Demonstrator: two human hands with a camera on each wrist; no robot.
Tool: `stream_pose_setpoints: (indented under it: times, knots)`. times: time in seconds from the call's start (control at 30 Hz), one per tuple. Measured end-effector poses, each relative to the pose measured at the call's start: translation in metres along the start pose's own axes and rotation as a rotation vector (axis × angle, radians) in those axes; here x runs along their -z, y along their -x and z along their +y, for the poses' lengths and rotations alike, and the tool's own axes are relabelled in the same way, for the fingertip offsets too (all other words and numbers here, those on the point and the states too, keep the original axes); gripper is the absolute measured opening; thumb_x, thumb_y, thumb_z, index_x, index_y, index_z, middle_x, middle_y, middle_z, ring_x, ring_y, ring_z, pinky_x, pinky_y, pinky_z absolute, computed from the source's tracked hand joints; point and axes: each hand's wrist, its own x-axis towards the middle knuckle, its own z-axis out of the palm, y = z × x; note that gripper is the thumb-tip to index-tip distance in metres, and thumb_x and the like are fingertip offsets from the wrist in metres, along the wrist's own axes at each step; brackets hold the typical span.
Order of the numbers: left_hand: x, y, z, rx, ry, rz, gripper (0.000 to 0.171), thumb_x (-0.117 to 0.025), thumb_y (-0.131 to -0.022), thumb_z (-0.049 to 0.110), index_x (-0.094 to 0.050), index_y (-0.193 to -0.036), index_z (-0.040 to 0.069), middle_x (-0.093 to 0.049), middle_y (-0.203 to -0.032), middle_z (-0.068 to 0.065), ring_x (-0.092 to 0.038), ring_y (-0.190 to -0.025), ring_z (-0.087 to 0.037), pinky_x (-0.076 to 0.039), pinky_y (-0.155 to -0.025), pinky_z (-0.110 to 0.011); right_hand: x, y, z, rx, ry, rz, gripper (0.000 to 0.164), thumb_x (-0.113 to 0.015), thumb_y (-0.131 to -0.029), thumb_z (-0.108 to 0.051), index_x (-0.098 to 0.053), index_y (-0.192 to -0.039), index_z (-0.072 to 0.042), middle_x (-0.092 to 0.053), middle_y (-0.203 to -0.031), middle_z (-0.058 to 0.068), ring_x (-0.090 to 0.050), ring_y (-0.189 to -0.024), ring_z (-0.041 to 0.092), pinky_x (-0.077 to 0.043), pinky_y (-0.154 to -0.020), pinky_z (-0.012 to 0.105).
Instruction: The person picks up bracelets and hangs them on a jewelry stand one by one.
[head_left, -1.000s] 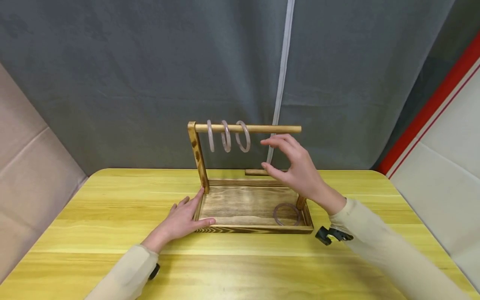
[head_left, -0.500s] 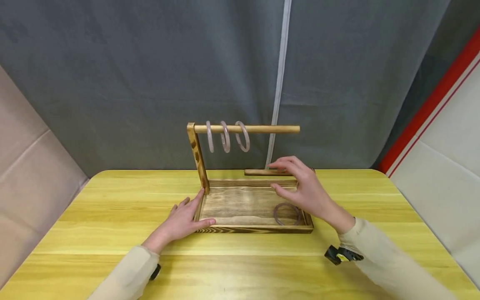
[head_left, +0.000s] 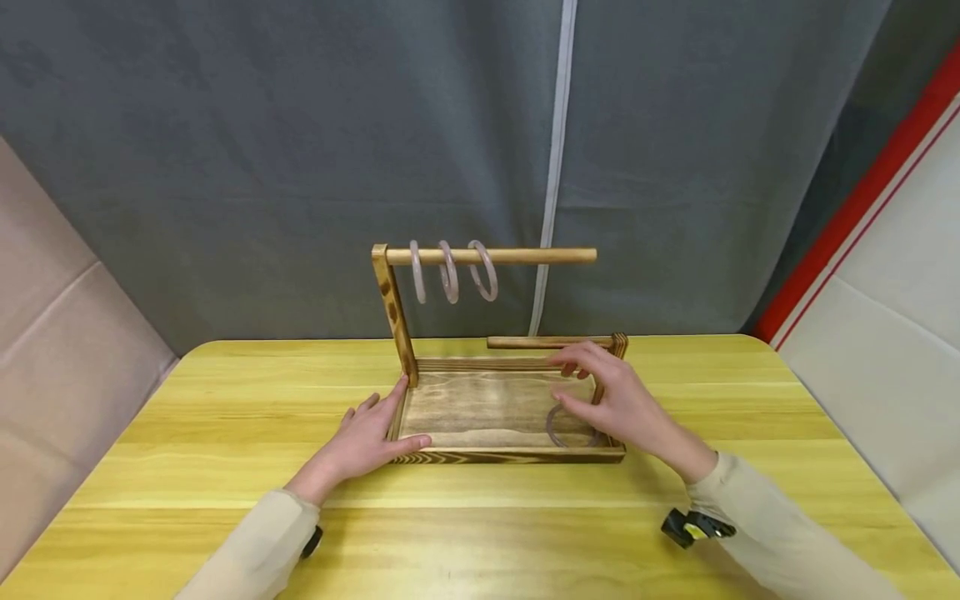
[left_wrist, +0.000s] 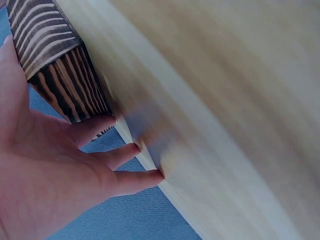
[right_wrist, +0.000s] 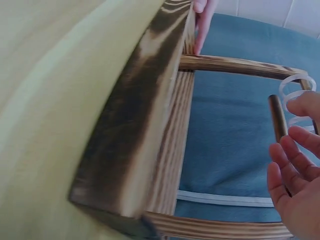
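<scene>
A wooden bangle stand has a shallow tray [head_left: 480, 408], a tall left post [head_left: 393, 312] and a long upper bar [head_left: 543, 256]. Three pale, translucent bangles hang on that bar: the left one [head_left: 417, 273], the middle one [head_left: 450, 275] and the right one [head_left: 490, 277]. Another bangle [head_left: 552, 432] lies at the tray's right front, partly hidden behind my right hand [head_left: 618, 400], which hovers above it with fingers curved and parted from the thumb. My left hand [head_left: 360, 442] rests at the tray's left front corner, thumb on the rim, index finger at the post's foot.
A lower, shorter bar [head_left: 525, 342] reaches leftward from the short right post [head_left: 620, 343]. The stand sits on a yellow wooden table [head_left: 480, 533]. Behind the table hangs a grey curtain [head_left: 300, 167].
My right hand has come down from beside the upper bar to just above the bangle in the tray. My left hand stays at the tray's corner.
</scene>
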Motion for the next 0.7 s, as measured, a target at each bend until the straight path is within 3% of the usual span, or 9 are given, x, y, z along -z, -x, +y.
stream_pose_setpoints:
  times: [0.17,0.27,0.5,0.7]
  knots:
    - [-0.001,-0.001,-0.001,0.0,-0.002,-0.003,0.1,-0.055,-0.088,0.064,-0.01,-0.156,0.006,-0.033,-0.151,-0.021,-0.02,-0.137,-0.05,-0.011,-0.103,-0.073,-0.002,0.01,0.005,-0.035,-0.019,-0.042,0.038,-0.077,-0.078,0.002,-0.064,-0.114,-0.004,-0.064,-0.104,0.007,-0.057,-0.082,0.014,-0.05,-0.057,0.024]
    - [0.0,-0.001,0.0,-0.001,-0.001,-0.004,0.1,-0.056,-0.088,0.064,-0.01,-0.155,0.006,-0.032,-0.151,-0.021,-0.02,-0.137,-0.051,-0.011,-0.102,-0.073,-0.003,0.015,0.008,-0.048,-0.018,-0.067,0.039,-0.077,-0.077,0.002,-0.064,-0.113,-0.005,-0.064,-0.105,0.006,-0.058,-0.082,0.014,-0.051,-0.058,0.028]
    - [0.002,-0.001,0.001,-0.003,-0.005,-0.005,0.099,-0.057,-0.089,0.061,-0.011,-0.155,0.004,-0.032,-0.151,-0.022,-0.021,-0.136,-0.052,-0.011,-0.102,-0.073,-0.002,0.026,0.012,-0.091,-0.016,-0.159,0.04,-0.077,-0.079,0.0,-0.064,-0.116,-0.004,-0.063,-0.105,0.005,-0.061,-0.082,0.023,-0.049,-0.056,0.031]
    - [0.001,-0.001,0.002,-0.004,-0.005,-0.008,0.099,-0.057,-0.089,0.061,-0.011,-0.155,0.003,-0.032,-0.15,-0.023,-0.021,-0.136,-0.052,-0.012,-0.102,-0.074,-0.001,0.033,0.014,-0.163,0.005,-0.219,0.039,-0.077,-0.081,-0.004,-0.063,-0.117,-0.004,-0.062,-0.105,0.005,-0.061,-0.082,0.023,-0.052,-0.063,0.035]
